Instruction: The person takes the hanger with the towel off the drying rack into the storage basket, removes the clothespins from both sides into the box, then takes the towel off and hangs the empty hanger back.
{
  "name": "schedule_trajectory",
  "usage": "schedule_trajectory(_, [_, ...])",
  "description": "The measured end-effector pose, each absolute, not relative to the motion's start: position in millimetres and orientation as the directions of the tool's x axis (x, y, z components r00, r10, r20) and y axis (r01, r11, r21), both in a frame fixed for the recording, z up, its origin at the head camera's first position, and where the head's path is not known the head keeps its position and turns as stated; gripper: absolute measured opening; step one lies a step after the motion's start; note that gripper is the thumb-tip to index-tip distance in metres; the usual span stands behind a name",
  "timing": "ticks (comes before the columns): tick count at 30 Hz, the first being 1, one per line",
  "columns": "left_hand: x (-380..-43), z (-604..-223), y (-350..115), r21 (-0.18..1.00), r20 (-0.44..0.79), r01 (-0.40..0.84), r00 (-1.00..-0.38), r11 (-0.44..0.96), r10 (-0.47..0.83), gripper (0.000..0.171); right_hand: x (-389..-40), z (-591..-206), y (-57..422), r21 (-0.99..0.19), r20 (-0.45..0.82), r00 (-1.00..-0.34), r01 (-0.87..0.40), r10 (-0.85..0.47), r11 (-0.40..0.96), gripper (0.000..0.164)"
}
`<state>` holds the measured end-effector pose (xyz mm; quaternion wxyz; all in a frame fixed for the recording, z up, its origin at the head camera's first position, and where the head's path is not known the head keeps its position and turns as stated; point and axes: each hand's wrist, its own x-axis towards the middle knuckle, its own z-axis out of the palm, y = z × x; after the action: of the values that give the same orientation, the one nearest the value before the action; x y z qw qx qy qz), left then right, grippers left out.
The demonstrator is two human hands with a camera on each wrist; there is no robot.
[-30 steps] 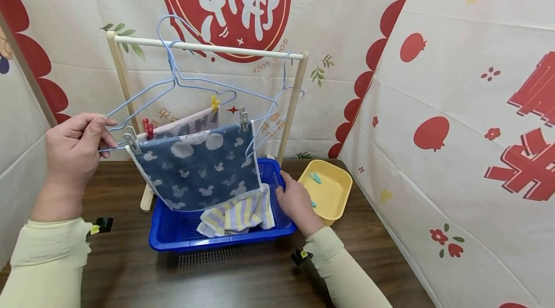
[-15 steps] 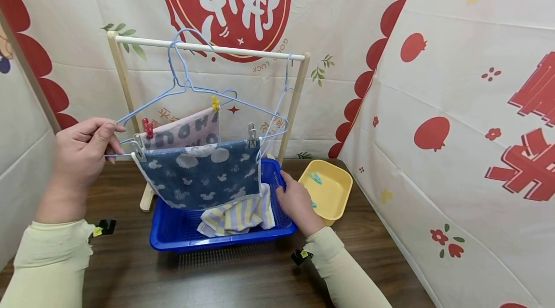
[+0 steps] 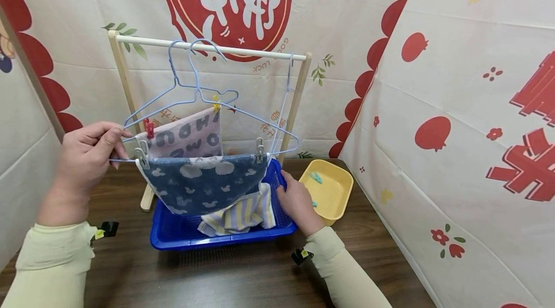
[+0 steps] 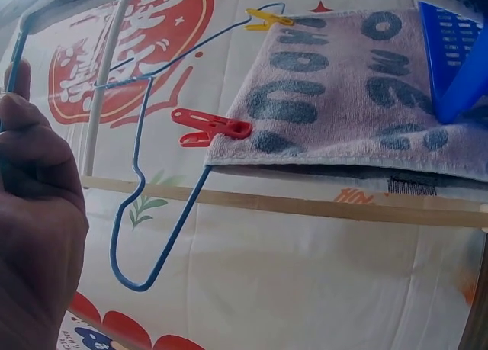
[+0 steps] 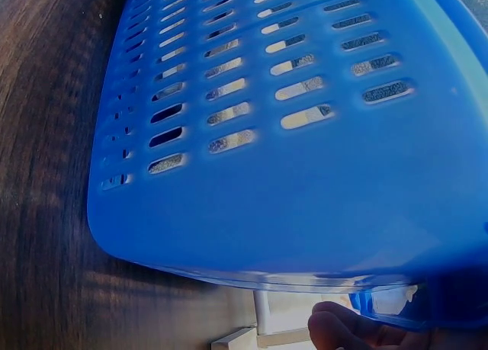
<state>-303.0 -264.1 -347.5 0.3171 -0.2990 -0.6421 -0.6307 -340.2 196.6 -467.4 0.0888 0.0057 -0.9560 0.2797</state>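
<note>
My left hand (image 3: 90,166) pinches the left end of a light blue wire hanger (image 3: 248,111). Two grey clothespins (image 3: 260,150) hold a dark blue towel (image 3: 204,182) with pale mouse-head prints on its lower bar. The hanger's hook overlaps the rack's rail in the head view; whether they touch I cannot tell. Behind it a pink towel (image 3: 191,135) hangs from another hanger by a red clothespin (image 4: 212,127) and a yellow one (image 4: 268,19). My right hand (image 3: 300,202) holds the right rim of a blue plastic basket (image 3: 204,240), where a striped towel (image 3: 243,214) lies.
A wooden rack (image 3: 299,91) with a white rail (image 3: 243,51) stands behind the basket on the dark wood table (image 3: 208,279). One more blue hanger (image 3: 289,76) hangs at its right end. At right sits a yellow tub (image 3: 331,192) with teal clothespins (image 3: 316,178).
My left hand has moved right and slightly down with the hanger and dark blue towel. The hook has come down from above the rail to its height. The right hand stays put.
</note>
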Motion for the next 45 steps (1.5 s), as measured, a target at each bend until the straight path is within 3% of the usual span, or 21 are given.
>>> schedule_trajectory(11, [-304.3, -352.5, -261.8, 0.643, 0.766, 0.765, -0.641, -0.032, 0.048, 0.013, -341.0, -469.4, 197.5, -0.529, 0.176, -0.983, -0.058, 0.042, 0.847, 0.056])
schedule_trajectory(25, [-314.3, -365.7, -239.4, 0.596, 0.777, 0.774, -0.623, 0.215, 0.090, 0.014, -342.2, -467.6, 195.5, -0.530, 0.128, -0.989, -0.010, 0.068, 0.848, 0.055])
schedule_trajectory(33, [-322.6, -385.2, -226.5, 0.604, 0.770, 0.754, -0.636, 0.259, 0.055, 0.013, -343.2, -467.5, 194.5, -0.518, 0.142, -0.988, -0.025, 0.057, 0.855, 0.054])
schedule_trajectory(45, [-326.1, -414.1, -219.9, 0.718, 0.665, 0.645, -0.747, 0.261, 0.012, 0.017, -342.5, -468.4, 195.8, -0.526, 0.151, -0.987, -0.034, 0.054, 0.850, 0.051])
